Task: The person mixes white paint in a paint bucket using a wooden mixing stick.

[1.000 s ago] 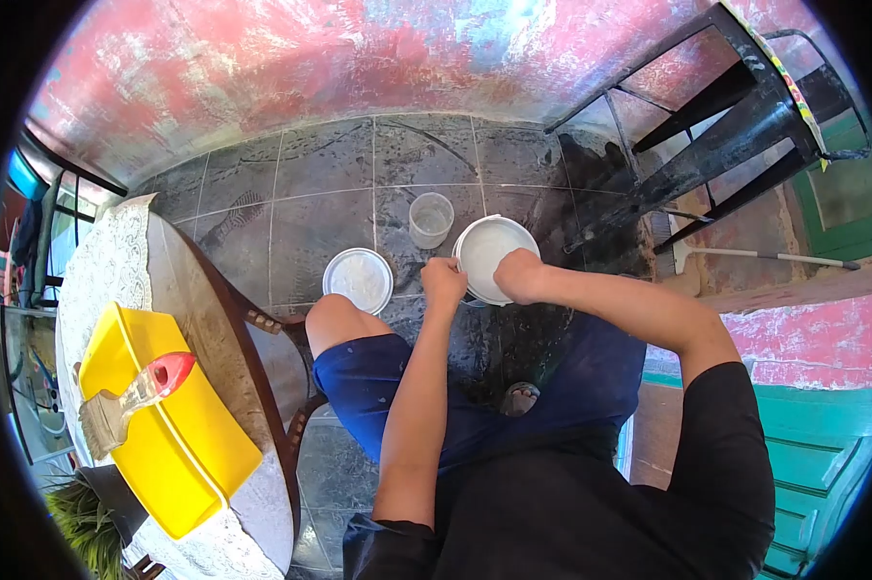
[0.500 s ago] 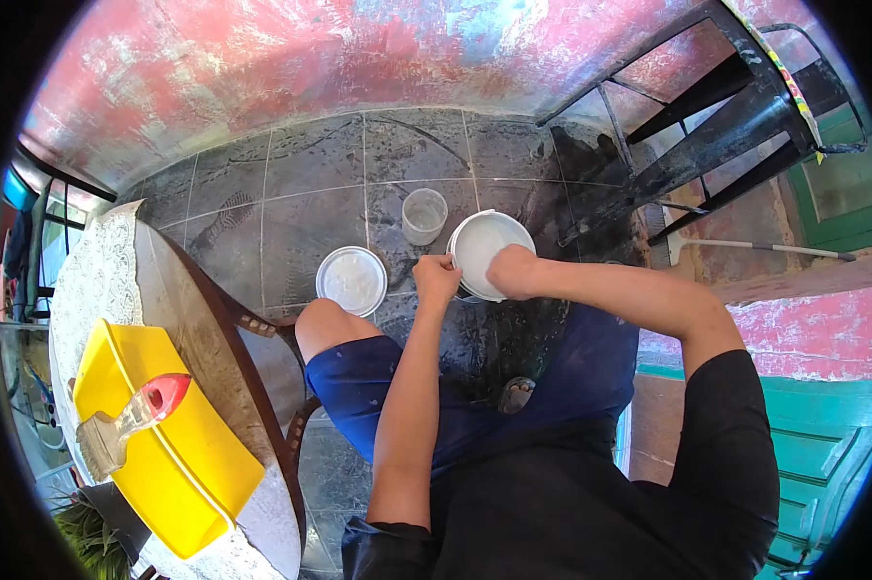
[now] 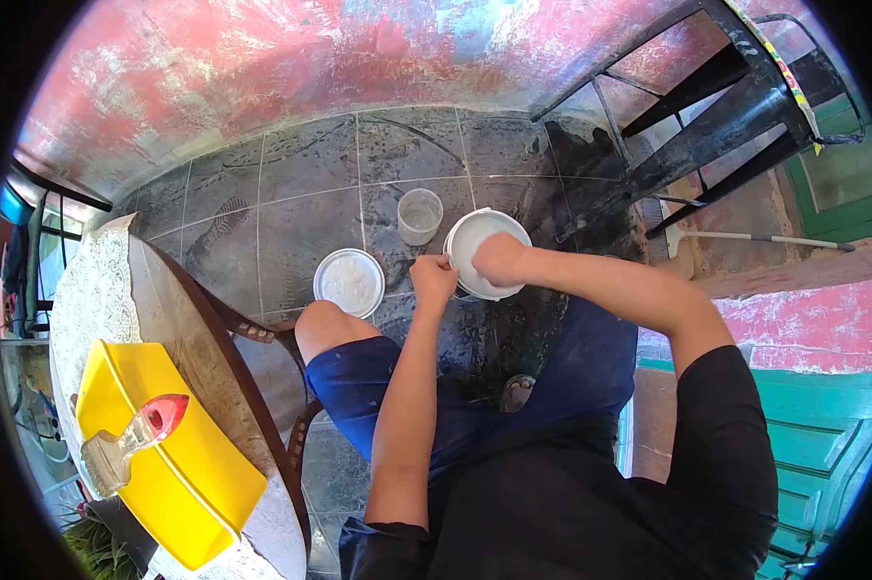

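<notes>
A white bucket [image 3: 527, 235] stands on the floor in front of me, with whitish liquid inside. My left hand [image 3: 434, 280] is closed in a pinch on the near-left part of its rim. My right hand [image 3: 501, 259] is curled into a fist over the bucket's opening; whatever it may hold is hidden. Just left of the bucket stands a clear plastic cup [image 3: 420, 216]. Farther left, beside my knee, a round white lid [image 3: 349, 282] lies on the tiles, with white residue on it.
On the round table [image 3: 199, 338] at left, a yellow paint tray [image 3: 180, 483] carries a red-handled paintbrush [image 3: 134, 440]. A black metal stool or chair frame [image 3: 687, 145] stands at the upper right. Behind it lies a long-handled broom [image 3: 760, 238]. A painted wall [image 3: 291, 68] rises ahead.
My right hand has shifted left and slightly up inside the bucket's opening. My left hand keeps its place at the rim. The whole view has tilted slightly.
</notes>
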Motion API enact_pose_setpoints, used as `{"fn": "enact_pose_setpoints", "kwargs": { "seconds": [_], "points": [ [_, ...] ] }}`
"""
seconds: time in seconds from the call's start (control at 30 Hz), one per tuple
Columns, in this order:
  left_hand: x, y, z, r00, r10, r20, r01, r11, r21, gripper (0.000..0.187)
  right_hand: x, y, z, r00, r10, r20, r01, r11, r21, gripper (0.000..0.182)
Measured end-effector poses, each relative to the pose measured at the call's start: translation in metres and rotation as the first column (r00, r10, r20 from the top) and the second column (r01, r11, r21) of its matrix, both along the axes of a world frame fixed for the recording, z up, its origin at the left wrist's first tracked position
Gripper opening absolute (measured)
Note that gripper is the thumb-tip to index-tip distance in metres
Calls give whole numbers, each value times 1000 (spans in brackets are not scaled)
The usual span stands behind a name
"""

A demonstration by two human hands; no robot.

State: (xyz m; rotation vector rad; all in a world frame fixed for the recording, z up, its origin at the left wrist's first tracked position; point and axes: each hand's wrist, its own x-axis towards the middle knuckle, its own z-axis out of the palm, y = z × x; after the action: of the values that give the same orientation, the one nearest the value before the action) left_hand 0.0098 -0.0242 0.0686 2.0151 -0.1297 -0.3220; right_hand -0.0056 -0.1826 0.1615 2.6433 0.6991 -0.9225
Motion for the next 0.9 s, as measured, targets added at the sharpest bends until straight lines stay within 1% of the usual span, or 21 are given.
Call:
{"fn": "enact_pose_setpoints", "kwargs": {
  "seconds": [0.07, 0.1, 0.17, 0.2, 0.27, 0.3, 0.33, 0.4, 0.43, 0.47, 0.53, 0.57, 0.63, 0.67, 0.73, 0.77, 0.8, 0.87, 0.9],
  "points": [
    [0, -1, 0, 1000, -16, 13, 16, 1000, 20, 11, 24, -10, -12, 975, -22, 222, 3, 996, 85, 16],
    [1, -1, 0, 999, -27, 25, 27, 999, 24, 10, 31, -19, -11, 975, -23, 223, 4, 996, 84, 16],
    [0, 0, -2, 999, -38, 30, 37, 999, 29, 10, 34, -37, -5, 965, -133, 227, 148, 988, -52, 21],
    [0, -1, -5, 999, -34, 17, 33, 998, 61, 11, 27, -41, -6, 966, -133, 222, 148, 988, -53, 21],
    [0, -1, -5, 1000, -28, 5, 28, 996, 91, 12, 9, -42, -6, 987, -137, 82, 147, 981, -130, 21],
    [1, -1, -4, 999, -49, -2, 49, 994, 99, 11, -3, -36, -6, 994, -97, 41, 100, 992, -82, 15],
    [2, 0, -3, 997, -71, -9, 72, 992, 107, 11, -10, -27, -4, 994, -100, 43, 103, 991, -82, 15],
    [3, 0, -3, 996, -85, -4, 85, 991, 105, 11, -10, -3, 1, 999, -45, -22, 46, 998, 41, 15],
    [4, 0, -3, 995, -95, -3, 95, 990, 102, 11, -2, 2, 9, 996, -78, 44, 74, 994, 84, 14],
    [3, -1, -1, 995, -97, -4, 97, 990, 101, 11, 5, -7, 0, 996, -80, 44, 76, 994, 84, 14],
    [5, -2, 3, 995, -93, 24, 90, 990, 105, 7, 25, -27, -15, 941, -189, 282, 138, 972, 189, 17],
    [5, -2, 4, 995, -95, 22, 92, 990, 107, 7, 27, -34, -11, 941, -191, 281, 140, 972, 191, 17],
    [3, -1, 3, 998, -67, 14, 66, 995, 73, 7, 23, -47, -2, 965, -179, 190, 185, 983, -11, 17],
    [1, -1, 2, 997, -71, 11, 70, 995, 73, 7, 15, -45, 0, 965, -183, 187, 189, 982, -11, 17],
    [2, -1, 1, 999, -38, 11, 38, 999, 36, 7, -5, -34, 3, 987, -161, -1, 160, 985, -62, 16],
    [2, -2, 2, 999, -39, 14, 39, 999, 35, 7, -13, -24, -1, 993, -118, 8, 118, 993, -6, 13],
    [3, -2, 1, 999, -33, 6, 32, 999, 36, 8, -8, -20, -4, 993, -119, 11, 119, 993, -6, 13],
    [3, -2, -2, 1000, -27, -5, 27, 999, 39, 8, 3, -8, -3, 983, -177, 50, 166, 972, 166, 14],
    [4, -3, -4, 998, -55, -29, 57, 994, 96, 14, 14, -13, -17, 973, -170, 159, 145, 977, 157, 13]
  ]
}}
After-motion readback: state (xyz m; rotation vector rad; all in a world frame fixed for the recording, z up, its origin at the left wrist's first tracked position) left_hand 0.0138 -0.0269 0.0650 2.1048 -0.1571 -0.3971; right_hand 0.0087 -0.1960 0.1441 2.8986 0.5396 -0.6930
